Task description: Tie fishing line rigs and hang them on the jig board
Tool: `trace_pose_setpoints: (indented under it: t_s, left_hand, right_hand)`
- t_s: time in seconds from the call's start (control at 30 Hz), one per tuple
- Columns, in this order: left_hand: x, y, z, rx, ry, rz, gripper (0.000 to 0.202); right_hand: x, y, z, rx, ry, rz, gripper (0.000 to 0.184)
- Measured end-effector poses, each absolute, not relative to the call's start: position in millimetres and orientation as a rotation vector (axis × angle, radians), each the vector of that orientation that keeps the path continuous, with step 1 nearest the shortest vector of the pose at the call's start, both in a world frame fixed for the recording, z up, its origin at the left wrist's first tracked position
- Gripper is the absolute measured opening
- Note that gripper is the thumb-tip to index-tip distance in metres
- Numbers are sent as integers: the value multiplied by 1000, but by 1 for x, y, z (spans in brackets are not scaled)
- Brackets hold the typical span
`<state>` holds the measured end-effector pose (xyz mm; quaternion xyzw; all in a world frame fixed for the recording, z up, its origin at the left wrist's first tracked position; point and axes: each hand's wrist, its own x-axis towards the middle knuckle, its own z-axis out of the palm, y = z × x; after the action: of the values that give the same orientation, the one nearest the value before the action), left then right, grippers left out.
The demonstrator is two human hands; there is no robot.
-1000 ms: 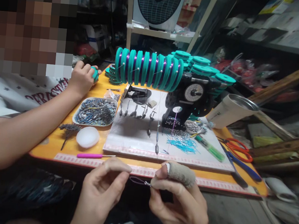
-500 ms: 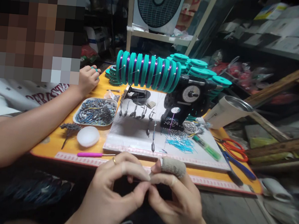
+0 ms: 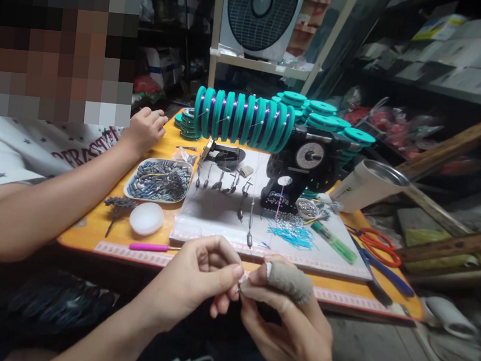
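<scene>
My left hand (image 3: 198, 281) and my right hand (image 3: 291, 320) meet fingertip to fingertip just below the near edge of the orange table (image 3: 93, 229). Both pinch a thin fishing line with a small fitting that is too small to make out. My right index finger wears a grey cloth sleeve (image 3: 288, 281). A line with a small dark sinker (image 3: 249, 238) hangs just above my hands over the white mat (image 3: 216, 212). It runs up toward the row of teal spools (image 3: 243, 119) on the black winding machine (image 3: 305, 163).
A co-worker's arm (image 3: 53, 198) lies across the left; that person's hand (image 3: 146, 130) rests by the spools. On the table are a tray of small metal parts (image 3: 160, 180), a white lump (image 3: 147, 218), a pink-handled hook (image 3: 152, 247), blue beads (image 3: 290, 232), a green lighter (image 3: 334, 242), orange scissors (image 3: 380, 246) and a steel cup (image 3: 364, 186).
My hands, apart with a loop of line stretched between them a second ago, have come together and now pinch at one spot. The co-worker's hand has put down the teal spool it held.
</scene>
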<state>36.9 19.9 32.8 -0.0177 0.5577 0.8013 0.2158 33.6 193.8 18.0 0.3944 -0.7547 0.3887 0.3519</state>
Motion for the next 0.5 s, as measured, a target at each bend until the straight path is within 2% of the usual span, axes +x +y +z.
trace_pose_setpoints:
  t_s: [0.13,0.23,0.37,0.5]
  left_hand:
    - [36,21,29,-98,1489,2166,36]
    - [35,21,28,-130,1476,2107,36]
    - [34,22,29,-145,1433,2082,39]
    - [38,26,27,-154,1263,2314,35]
  right_hand:
    - [30,200,10,1090,-1941,829,29]
    - [26,203,5,1220,-1947,827,38]
    - [25,200,11,1174,-1974,922,26]
    - [28,195,19,1043,-2059,1145,18]
